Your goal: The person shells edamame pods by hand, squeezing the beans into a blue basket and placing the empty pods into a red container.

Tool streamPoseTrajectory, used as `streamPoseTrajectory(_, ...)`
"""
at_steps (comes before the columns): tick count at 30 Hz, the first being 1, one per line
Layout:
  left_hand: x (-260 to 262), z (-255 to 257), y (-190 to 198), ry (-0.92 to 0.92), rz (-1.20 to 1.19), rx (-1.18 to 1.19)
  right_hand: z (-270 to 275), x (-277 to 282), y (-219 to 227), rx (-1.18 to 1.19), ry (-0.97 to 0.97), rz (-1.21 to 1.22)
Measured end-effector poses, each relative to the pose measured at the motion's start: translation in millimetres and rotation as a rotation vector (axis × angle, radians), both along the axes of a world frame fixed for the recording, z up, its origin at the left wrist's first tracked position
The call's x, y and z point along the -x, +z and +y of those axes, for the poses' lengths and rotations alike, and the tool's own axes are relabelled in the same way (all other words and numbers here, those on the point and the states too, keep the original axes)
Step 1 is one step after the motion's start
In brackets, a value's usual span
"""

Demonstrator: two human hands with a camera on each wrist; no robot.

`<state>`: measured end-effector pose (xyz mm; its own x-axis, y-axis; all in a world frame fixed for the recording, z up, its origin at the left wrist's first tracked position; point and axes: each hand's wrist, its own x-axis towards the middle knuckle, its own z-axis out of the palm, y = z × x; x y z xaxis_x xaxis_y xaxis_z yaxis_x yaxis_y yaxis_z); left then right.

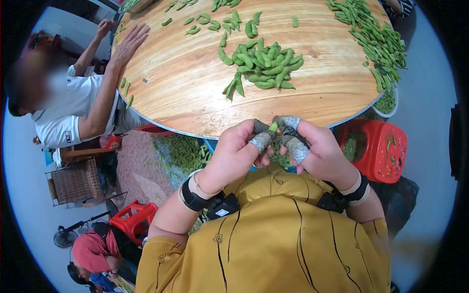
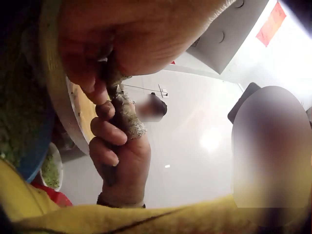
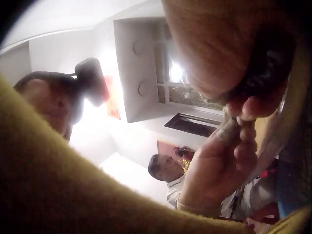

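My left hand pinches a green soybean pod between thumb and forefinger, both wrapped in grey tape. Most of the pod is hidden by the fingers; only its tip shows. Close against it, my right hand has taped thumb and forefinger curled around a dark shiny thing, whose kind I cannot tell. Both hands meet just off the near edge of the wooden table. In the left wrist view, the fingertips of the two hands come together. A pile of pods lies on the table ahead.
A larger pod heap covers the table's right edge. Below it stand a white bowl and a red stool. Shelled greens lie at lower left. Another person sits at the left with one hand on the table.
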<state>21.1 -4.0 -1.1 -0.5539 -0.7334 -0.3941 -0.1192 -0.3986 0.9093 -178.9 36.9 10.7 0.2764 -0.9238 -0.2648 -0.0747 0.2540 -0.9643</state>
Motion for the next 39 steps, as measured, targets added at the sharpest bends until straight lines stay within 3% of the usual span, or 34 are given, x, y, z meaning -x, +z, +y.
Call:
streamPoseTrajectory(5,7.2,5.7,-5.1,0.019,-0.111,0.197,-0.9,1.9,-9.2,0.079,-0.007,-0.016)
streamPoseTrajectory(7,8.0,6.1,-7.4,-0.069,-0.420,0.937,-3.9,3.3,-14.8,0.005,0.001,-0.068)
streamPoseTrajectory(10,8.0,3.6,-12.9,-0.085,-0.396,1.036,-8.5,10.9,-14.3,-0.195,0.002,-0.222)
streamPoseTrajectory(11,6.9,5.3,-15.0,-0.050,-0.255,0.672,-8.9,12.9,-13.1,-0.328,0.002,-0.324)
streamPoseTrajectory(12,6.1,3.2,-14.2,-0.053,-0.253,0.675,-9.0,13.8,-10.7,-0.325,-0.001,-0.323)
streamPoseTrajectory(14,3.6,-1.5,-11.5,0.052,0.228,-0.154,-9.8,13.9,-5.7,-0.377,0.001,-0.454)
streamPoseTrajectory(15,3.4,-1.6,-10.4,0.068,0.300,-0.309,-8.3,10.3,-9.0,-0.377,0.004,-0.452)
streamPoseTrajectory(16,1.2,-1.6,-14.4,0.072,0.299,-0.313,-4.5,3.7,-16.0,-0.094,-0.020,-0.315)
streamPoseTrajectory(17,-1.3,-3.3,-21.2,0.018,0.469,-0.455,-3.0,-0.1,-20.6,0.188,-0.041,-0.174)
streamPoseTrajectory(18,-2.4,-4.1,-24.6,-0.039,0.640,-0.596,-4.5,0.0,-22.6,0.186,-0.037,-0.173)
streamPoseTrajectory(20,-1.2,-2.0,-26.0,-0.005,0.614,-0.620,-8.3,2.0,-25.5,0.714,-0.055,0.190)
streamPoseTrajectory(24,-4.3,-2.6,-29.1,-0.021,0.603,-0.627,-10.2,6.1,-17.2,0.683,-0.013,0.240)
streamPoseTrajectory(26,-6.0,-1.6,-27.0,-0.053,0.606,-0.640,-10.1,7.2,-14.9,0.452,0.061,0.235)
streamPoseTrajectory(27,-5.8,-1.4,-24.5,-0.033,0.508,-0.618,-11.1,6.5,-11.0,0.450,0.067,0.232)
streamPoseTrajectory(29,-7.6,0.2,-23.4,-0.008,0.413,-0.595,-13.5,5.1,-3.2,0.385,0.176,0.441)
streamPoseTrajectory(30,-8.6,0.1,-23.4,-0.065,0.306,-0.522,-13.5,3.7,-4.8,0.393,0.184,0.441)
streamPoseTrajectory(32,-14.1,-2.9,-19.8,-0.109,0.199,-0.429,-11.8,-2.9,-9.2,0.731,0.256,0.599)
streamPoseTrajectory(36,-48.8,0.4,0.9,-0.264,-0.011,-0.320,-8.0,-11.2,-10.9,0.801,0.390,0.624)
streamPoseTrajectory(38,-76.4,4.5,1.1,-0.555,-0.427,0.331,-8.9,-11.5,-15.7,0.812,0.395,0.598)
streamPoseTrajectory(39,-83.4,7.6,3.9,-0.552,-0.434,0.331,-10.1,-11.8,-19.5,0.808,0.404,0.582)
